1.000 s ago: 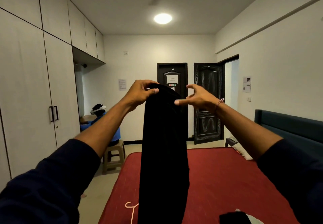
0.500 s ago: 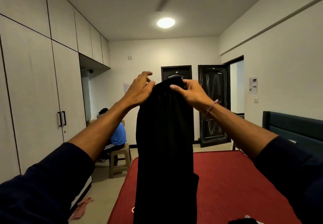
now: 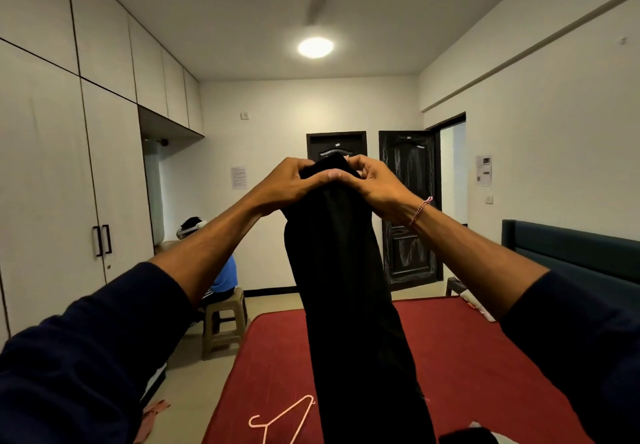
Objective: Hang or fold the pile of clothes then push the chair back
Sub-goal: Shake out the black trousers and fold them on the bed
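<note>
Red bed (image 3: 485, 374); both hands' grip holds black garment (image 3: 349, 287) aloft.

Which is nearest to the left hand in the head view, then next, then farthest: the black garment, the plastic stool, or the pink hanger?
1. Black garment: gripped at its top by the left hand.
2. Plastic stool: below, on the floor at left.
3. Pink hanger: lowest, on the red bed.

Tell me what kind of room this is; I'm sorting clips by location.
Most likely a bedroom: a bed with a red cover and dark padded headboard, a tall built-in wardrobe along the wall, and a pink clothes hanger lying on the bed.
</note>
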Tool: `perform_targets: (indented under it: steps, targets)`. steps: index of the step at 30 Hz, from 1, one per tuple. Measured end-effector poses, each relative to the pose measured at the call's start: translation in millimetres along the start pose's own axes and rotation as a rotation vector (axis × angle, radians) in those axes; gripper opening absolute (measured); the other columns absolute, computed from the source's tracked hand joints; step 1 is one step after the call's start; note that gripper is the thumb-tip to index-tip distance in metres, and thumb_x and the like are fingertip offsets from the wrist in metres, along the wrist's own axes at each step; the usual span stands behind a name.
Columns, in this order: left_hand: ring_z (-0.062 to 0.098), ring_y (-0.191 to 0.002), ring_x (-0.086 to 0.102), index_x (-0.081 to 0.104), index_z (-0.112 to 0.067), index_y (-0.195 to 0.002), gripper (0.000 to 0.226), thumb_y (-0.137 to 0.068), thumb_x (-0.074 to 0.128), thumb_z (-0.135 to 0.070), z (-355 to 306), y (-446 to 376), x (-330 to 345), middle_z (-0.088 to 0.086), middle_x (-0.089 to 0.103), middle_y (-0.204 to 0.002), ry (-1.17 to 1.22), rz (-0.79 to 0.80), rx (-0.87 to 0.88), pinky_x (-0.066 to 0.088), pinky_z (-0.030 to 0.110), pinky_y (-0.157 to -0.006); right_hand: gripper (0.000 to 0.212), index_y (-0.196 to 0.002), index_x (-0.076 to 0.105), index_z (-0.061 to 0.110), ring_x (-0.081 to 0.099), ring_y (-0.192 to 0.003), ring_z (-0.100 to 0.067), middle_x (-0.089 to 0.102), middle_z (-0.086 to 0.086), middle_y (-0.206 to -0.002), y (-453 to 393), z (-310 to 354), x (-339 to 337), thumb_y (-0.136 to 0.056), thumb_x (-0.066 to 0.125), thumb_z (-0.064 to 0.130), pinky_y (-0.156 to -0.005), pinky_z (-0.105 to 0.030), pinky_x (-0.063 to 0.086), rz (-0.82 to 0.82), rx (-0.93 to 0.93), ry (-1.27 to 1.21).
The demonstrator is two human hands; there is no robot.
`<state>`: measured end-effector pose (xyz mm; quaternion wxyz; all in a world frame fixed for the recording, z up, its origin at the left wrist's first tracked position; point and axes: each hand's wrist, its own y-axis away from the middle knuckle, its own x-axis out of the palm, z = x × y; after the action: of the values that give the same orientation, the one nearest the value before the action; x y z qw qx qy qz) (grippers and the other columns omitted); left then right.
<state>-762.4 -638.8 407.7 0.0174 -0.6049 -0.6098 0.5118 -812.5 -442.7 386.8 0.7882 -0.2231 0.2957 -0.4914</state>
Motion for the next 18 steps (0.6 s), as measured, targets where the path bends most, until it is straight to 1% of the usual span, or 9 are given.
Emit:
perform_targets:
  steps: [3, 5, 6, 8, 10, 12, 14, 16, 18]
  targets:
    - [0.015, -0.078, 0.069, 0.069, -0.010, -0.100, 0.029, -0.096, 0.061, -0.038, -1, -5, 3, 0.011, 0.069, -0.089, -0.067, 0.069, 0.063, 0.054, 0.020, -0.064, 0.043, -0.129, 0.054, 0.008, 0.071, -0.106, -0.025, 0.067, -0.015, -0.119, 6, -8, -9, -0.093, 0.069, 0.026, -0.092, -0.041, 0.058, 0.005, 0.023, -0.028]
    - [0.004, -0.069, 0.063, 0.064, -0.023, -0.089, 0.017, -0.097, 0.060, -0.038, -2, -9, 7, -0.001, 0.063, -0.079, -0.205, 0.077, 0.121, 0.045, 0.011, -0.059, 0.042, -0.130, 0.053, 0.009, 0.071, -0.104, -0.021, 0.068, -0.012, -0.115, 15, -12, -11, -0.096, 0.065, 0.029, -0.087, -0.033, 0.060, -0.007, 0.031, 0.015]
    - [0.003, -0.066, 0.059, 0.060, -0.026, -0.085, 0.018, -0.098, 0.058, -0.038, -2, -11, 9, -0.007, 0.059, -0.076, -0.285, 0.072, 0.147, 0.041, 0.009, -0.057, 0.040, -0.129, 0.053, 0.010, 0.072, -0.100, -0.017, 0.069, -0.011, -0.111, 22, -15, -10, -0.097, 0.063, 0.031, -0.082, -0.028, 0.060, -0.020, 0.037, 0.056]
    - [0.003, -0.065, 0.053, 0.057, -0.021, -0.089, 0.022, -0.100, 0.055, -0.040, 1, -12, 12, -0.013, 0.053, -0.074, -0.418, 0.066, 0.169, 0.037, 0.009, -0.057, 0.039, -0.122, 0.054, 0.013, 0.070, -0.084, -0.009, 0.067, -0.007, -0.102, 34, -26, -7, -0.096, 0.063, 0.040, -0.067, -0.020, 0.056, -0.075, 0.065, 0.160]
    - [0.010, -0.069, 0.053, 0.060, -0.015, -0.097, 0.027, -0.101, 0.053, -0.041, 5, -15, 10, -0.008, 0.052, -0.076, -0.541, 0.051, 0.178, 0.038, 0.017, -0.060, 0.043, -0.112, 0.054, 0.014, 0.064, -0.073, -0.011, 0.063, -0.005, -0.093, 49, -42, -3, -0.090, 0.070, 0.048, -0.062, -0.023, 0.055, -0.096, 0.119, 0.213]
    - [0.023, -0.073, 0.056, 0.056, -0.015, -0.091, 0.032, -0.101, 0.052, -0.045, 11, -18, 7, -0.001, 0.053, -0.078, -0.627, 0.013, 0.166, 0.038, 0.030, -0.062, 0.048, -0.101, 0.056, 0.015, 0.063, -0.068, -0.015, 0.065, -0.005, -0.082, 67, -62, 1, -0.084, 0.074, 0.055, -0.063, -0.029, 0.056, -0.015, 0.231, 0.200]
    - [0.020, -0.069, 0.052, 0.051, -0.018, -0.087, 0.029, -0.101, 0.052, -0.044, 12, -20, 2, 0.000, 0.052, -0.077, -0.634, -0.016, 0.162, 0.036, 0.029, -0.060, 0.053, -0.093, 0.061, 0.015, 0.065, -0.067, -0.015, 0.071, -0.008, -0.077, 90, -83, 5, -0.079, 0.074, 0.064, -0.067, -0.031, 0.057, 0.116, 0.343, 0.295]
    - [0.015, -0.064, 0.047, 0.050, -0.019, -0.085, 0.029, -0.101, 0.053, -0.043, 12, -21, -4, -0.002, 0.051, -0.074, -0.639, -0.026, 0.181, 0.034, 0.025, -0.057, 0.064, -0.096, 0.065, 0.014, 0.069, -0.073, -0.016, 0.075, -0.011, -0.087, 111, -103, 13, -0.072, 0.073, 0.072, -0.074, -0.033, 0.061, 0.220, 0.453, 0.424]
    - [0.011, -0.061, 0.047, 0.051, -0.018, -0.084, 0.030, -0.101, 0.054, -0.043, 9, -21, -12, -0.005, 0.050, -0.069, -0.641, -0.029, 0.203, 0.034, 0.023, -0.056, 0.066, -0.112, 0.063, 0.012, 0.070, -0.087, -0.019, 0.073, -0.013, -0.105, 128, -122, 21, -0.076, 0.072, 0.066, -0.079, -0.037, 0.061, 0.310, 0.574, 0.433]
